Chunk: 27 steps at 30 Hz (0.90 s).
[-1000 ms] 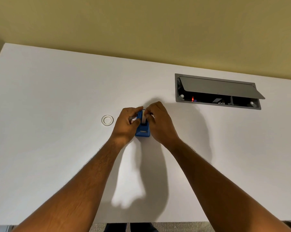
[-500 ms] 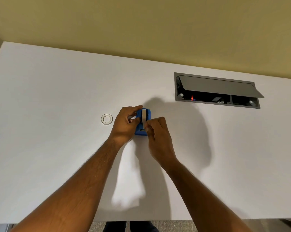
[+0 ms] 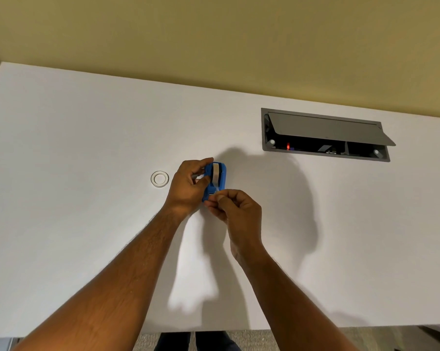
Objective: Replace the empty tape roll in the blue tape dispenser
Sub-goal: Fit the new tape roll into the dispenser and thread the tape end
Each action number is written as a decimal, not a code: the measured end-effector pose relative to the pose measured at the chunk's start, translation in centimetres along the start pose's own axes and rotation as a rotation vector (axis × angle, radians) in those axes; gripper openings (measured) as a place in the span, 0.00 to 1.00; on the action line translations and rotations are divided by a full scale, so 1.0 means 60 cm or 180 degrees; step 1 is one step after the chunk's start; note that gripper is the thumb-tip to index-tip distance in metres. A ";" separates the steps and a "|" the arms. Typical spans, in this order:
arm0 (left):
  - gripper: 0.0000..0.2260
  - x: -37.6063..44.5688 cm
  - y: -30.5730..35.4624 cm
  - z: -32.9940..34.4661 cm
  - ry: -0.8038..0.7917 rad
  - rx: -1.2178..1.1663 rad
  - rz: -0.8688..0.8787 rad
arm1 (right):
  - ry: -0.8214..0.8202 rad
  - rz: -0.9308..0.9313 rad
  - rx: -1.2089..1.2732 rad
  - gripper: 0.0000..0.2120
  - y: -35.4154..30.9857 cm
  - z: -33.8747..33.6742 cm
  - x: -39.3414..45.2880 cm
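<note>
the left hand [image 3: 188, 184] has its grip closed around the blue tape dispenser [image 3: 215, 181] near the middle of the white table [image 3: 74, 148]. the right hand [image 3: 235, 207] pinches the tape end [image 3: 215, 192] at the dispenser's near tip. a clear empty tape roll [image 3: 159, 179] lies just left of the left hand. a grey cable box [image 3: 325, 134] sits far right, lid ajar.
</note>
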<state>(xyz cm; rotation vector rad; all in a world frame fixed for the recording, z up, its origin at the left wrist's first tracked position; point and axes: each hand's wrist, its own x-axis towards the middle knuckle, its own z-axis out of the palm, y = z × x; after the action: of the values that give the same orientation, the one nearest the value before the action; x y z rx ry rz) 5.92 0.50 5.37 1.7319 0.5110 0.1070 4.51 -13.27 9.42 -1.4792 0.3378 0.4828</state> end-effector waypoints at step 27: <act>0.19 0.008 -0.020 -0.003 -0.0052 -0.0040 -0.0073 | 0.0551 0.1412 0.0611 0.05 0.025 0.029 0.003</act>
<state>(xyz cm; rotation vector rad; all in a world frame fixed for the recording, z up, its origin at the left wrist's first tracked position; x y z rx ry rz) 5.96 1.01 4.18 1.7129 0.5169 0.0795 3.79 -11.45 8.13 -1.2600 0.8372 0.6553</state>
